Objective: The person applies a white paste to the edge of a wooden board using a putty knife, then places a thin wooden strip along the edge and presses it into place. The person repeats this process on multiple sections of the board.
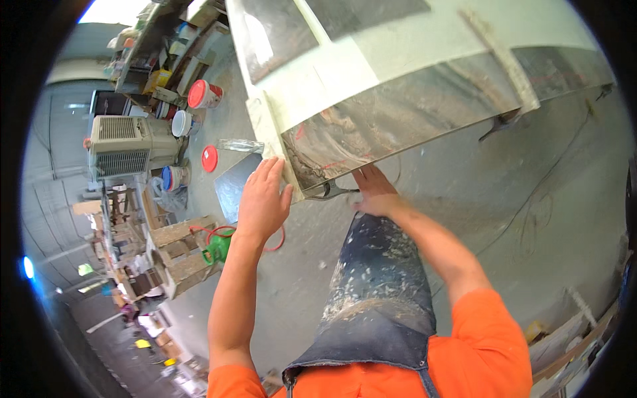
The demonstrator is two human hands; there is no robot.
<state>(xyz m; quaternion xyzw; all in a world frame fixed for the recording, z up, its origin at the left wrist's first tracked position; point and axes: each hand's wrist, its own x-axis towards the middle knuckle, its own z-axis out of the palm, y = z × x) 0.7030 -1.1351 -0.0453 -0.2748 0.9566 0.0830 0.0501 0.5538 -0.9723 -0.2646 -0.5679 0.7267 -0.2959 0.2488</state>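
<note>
A long strip of brown-grey veined stone (411, 109) runs along the near edge of the pale worktable (332, 79). At its left end a pale wooden batten (269, 129) lies across. My left hand (262, 202) rests against the batten's near end, fingers stretched out and thumb apart, holding nothing. My right hand (376, 192) is at the stone's lower edge, fingers extended up to it; their tips are partly hidden. Between my hands a dark clamp (328, 192) sticks out below the edge. A second batten (507, 66) crosses the strip farther right, with another clamp (499, 125) beneath.
Left on the floor stand white buckets (182, 124), one bucket with a red lid (204, 95), a loose red lid (210, 158) and a grey sheet (233, 189). A green tool (217, 248) with a red hose lies by wooden pallets (182, 255). Cables trail across the floor at right.
</note>
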